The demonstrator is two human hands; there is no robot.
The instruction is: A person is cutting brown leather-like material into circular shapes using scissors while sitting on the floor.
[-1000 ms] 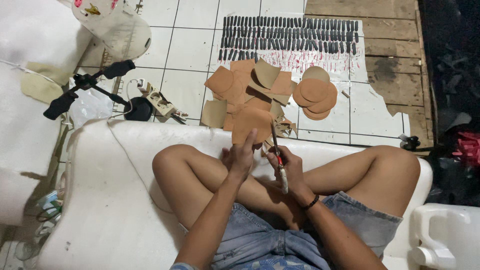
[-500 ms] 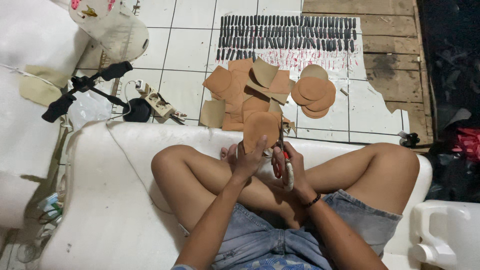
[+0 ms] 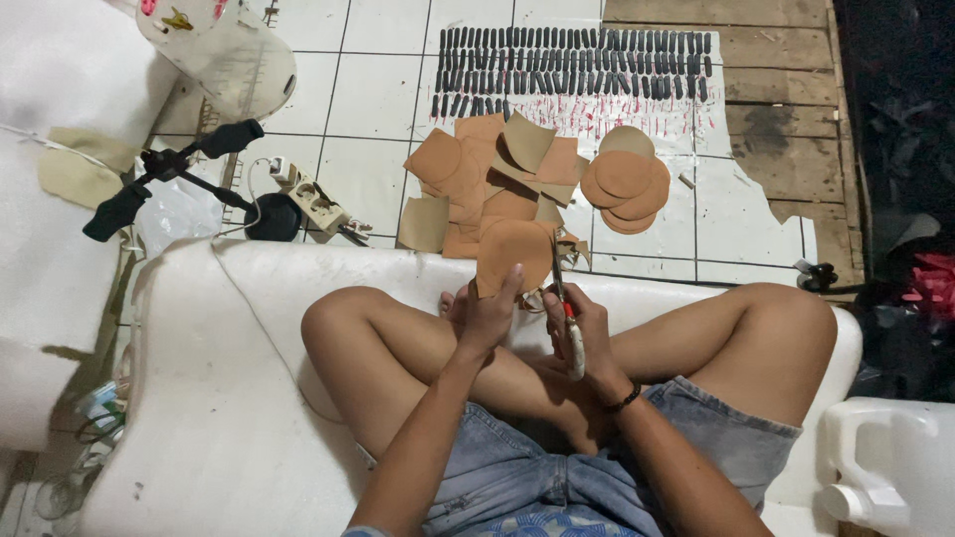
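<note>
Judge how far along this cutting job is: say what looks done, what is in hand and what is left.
Done: a stack of round tan discs lies on the tiled floor. In hand: the left hand holds a partly rounded tan piece while the right hand works scissors along its edge. Left: a heap of uncut, angular tan sheets lies beside the discs, probably awaiting cutting.

You've got a tan rounded leather piece (image 3: 513, 255) held upright over your lap, scissors (image 3: 563, 303) w/ blades up at its right edge.
</note>
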